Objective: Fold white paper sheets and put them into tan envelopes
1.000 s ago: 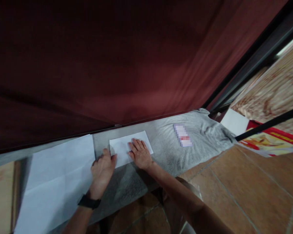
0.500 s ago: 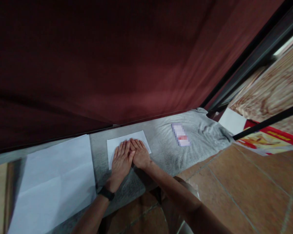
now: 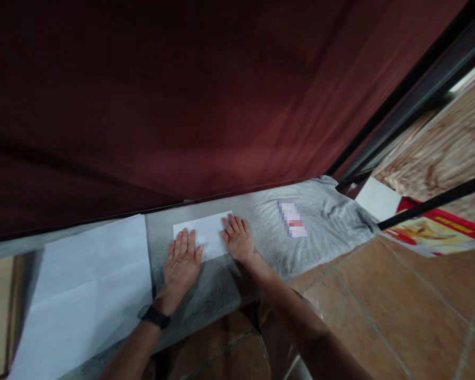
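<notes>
Nearest, the left hand [image 3: 181, 262] and right hand [image 3: 239, 241] lie flat, fingers spread, gripping nothing, pressing the 2 ends of a folded white paper [image 3: 206, 235] on the grey T-shirt [image 3: 320, 216]. A large white sheet [image 3: 83, 285] lies left. Behind hangs a dark red curtain [image 3: 182, 95].

Folded paper [image 3: 206, 235] lies on the shirt [image 3: 269, 232], which is spread across the floor [image 3: 380, 306] along the curtain [image 3: 182, 105] at the far side. Left hand [image 3: 181, 264] presses flat on the paper's left end, right hand [image 3: 238, 240] on its right end. Left of them lies a large sheet [image 3: 83, 295]. Far right, a box [image 3: 439, 227].
</notes>
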The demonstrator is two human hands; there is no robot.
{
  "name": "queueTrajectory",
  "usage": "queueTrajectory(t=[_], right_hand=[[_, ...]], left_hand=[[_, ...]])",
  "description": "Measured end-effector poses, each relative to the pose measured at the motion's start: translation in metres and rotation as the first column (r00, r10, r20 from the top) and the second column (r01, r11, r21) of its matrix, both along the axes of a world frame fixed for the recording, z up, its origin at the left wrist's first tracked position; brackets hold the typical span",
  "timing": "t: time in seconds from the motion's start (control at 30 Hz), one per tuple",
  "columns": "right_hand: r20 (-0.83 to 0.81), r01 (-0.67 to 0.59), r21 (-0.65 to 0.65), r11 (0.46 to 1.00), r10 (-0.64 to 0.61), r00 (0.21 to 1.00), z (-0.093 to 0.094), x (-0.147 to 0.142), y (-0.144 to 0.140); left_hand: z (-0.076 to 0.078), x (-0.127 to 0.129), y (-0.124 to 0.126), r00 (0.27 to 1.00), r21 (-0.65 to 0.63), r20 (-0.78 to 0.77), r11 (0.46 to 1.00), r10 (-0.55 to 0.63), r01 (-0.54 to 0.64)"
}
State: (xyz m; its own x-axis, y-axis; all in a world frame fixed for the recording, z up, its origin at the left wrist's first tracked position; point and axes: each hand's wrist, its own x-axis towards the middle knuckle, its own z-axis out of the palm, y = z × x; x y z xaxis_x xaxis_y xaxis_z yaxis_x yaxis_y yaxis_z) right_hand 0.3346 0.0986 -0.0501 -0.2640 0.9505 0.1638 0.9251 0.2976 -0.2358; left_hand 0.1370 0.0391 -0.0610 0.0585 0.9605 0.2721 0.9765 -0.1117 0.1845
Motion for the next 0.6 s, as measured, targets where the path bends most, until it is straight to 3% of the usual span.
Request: queueTrajectory(t=[0.13,0.23,0.4,0.6], right_hand=[[-0.019,0.067,-0.006,0.998,-0.067,0.998,0.011,-0.002,0.001],[-0.069,0.005,0.025,1.0,-0.003,0.998,0.015,-0.019,-0.003],[-0.095,-0.192,0.065,0.979,0.198,0.976,0.003,-0.05,-0.013],[-0.056,-0.186,0.089,0.979,0.191,0.98,-0.007,-0.042,-0.01]], left_hand=[[0.0,-0.003,-0.001,1.0,-0.006,0.009,1.0,0.022,-0.022],[0.002,-0.001,-0.002,1.0,-0.001,0.016,1.0,0.021,-0.021],[0.005,0.0,-0.003,1.0,-0.016,0.015,1.0,-0.004,0.004],[0.008,-0.001,-0.006,0.999,-0.038,0.028,0.999,0.016,-0.015]])
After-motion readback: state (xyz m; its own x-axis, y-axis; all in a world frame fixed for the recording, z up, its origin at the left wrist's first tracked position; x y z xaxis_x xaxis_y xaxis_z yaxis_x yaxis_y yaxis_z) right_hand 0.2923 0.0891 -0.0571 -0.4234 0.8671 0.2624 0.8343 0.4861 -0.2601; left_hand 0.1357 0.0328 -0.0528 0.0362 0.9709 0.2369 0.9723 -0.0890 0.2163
